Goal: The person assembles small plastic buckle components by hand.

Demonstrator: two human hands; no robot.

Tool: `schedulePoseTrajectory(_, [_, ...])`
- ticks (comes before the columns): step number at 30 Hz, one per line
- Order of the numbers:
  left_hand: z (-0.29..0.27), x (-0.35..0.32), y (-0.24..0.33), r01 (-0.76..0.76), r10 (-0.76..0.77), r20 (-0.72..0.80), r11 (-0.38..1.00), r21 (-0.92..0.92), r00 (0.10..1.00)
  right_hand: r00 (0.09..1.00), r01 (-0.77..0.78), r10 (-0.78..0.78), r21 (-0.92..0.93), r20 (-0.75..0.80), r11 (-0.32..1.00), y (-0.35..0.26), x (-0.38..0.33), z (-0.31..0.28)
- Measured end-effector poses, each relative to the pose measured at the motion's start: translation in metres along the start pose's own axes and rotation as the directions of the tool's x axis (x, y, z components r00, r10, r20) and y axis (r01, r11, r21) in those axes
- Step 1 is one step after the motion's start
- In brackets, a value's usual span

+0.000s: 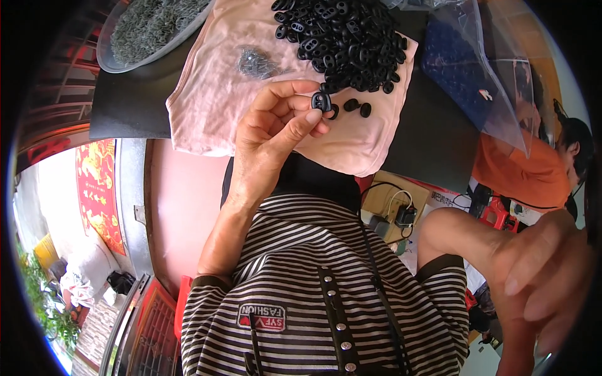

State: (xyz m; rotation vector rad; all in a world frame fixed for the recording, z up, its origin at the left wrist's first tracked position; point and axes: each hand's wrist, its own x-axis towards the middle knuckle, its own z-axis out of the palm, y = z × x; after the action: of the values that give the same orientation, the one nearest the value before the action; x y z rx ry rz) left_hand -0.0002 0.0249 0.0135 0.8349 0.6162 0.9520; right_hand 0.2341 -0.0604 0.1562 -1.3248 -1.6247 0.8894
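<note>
Below the pile of black toggles (343, 39) (on pink cloth (213, 100)), the left hand (269, 135) is pinching one toggle (321, 101); right hand (539, 276) is hanging loosely spread.

— From where is the scene seen?
— It is seen from a single fisheye camera worn on the head, pointed steeply down over the striped shirt (313, 276) toward the pink cloth (213, 94) on the dark table (132, 106).
— How near is it held?
— The left hand (276, 131) is viewed closely; the rim is bent and blackened.
</note>
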Motion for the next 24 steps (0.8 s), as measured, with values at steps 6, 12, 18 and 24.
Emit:
schedulePoseTrajectory(6, [0.000, -0.006, 0.002, -0.019, 0.018, -0.026, 1.000, -0.016, 0.999, 0.994, -0.008, 0.003, 0.042, 0.107, 0.999, -0.014, -0.003, -0.012])
schedulePoseTrajectory(12, [-0.002, -0.010, 0.007, 0.005, -0.003, -0.054, 0.999, 0.042, 0.999, 0.978, -0.016, -0.002, 0.083, 0.210, 0.996, -0.017, -0.018, -0.038])
schedulePoseTrajectory(18, [-0.003, -0.011, 0.008, -0.037, 0.041, -0.039, 0.996, 0.084, 0.998, 0.960, -0.015, -0.022, 0.129, 0.278, 0.992, -0.007, -0.025, -0.074])
schedulePoseTrajectory(24, [-0.001, -0.013, 0.006, 0.003, 0.001, -0.046, 0.996, 0.089, 0.999, 0.936, 0.039, -0.091, 0.159, 0.339, 0.987, -0.023, -0.037, -0.077])
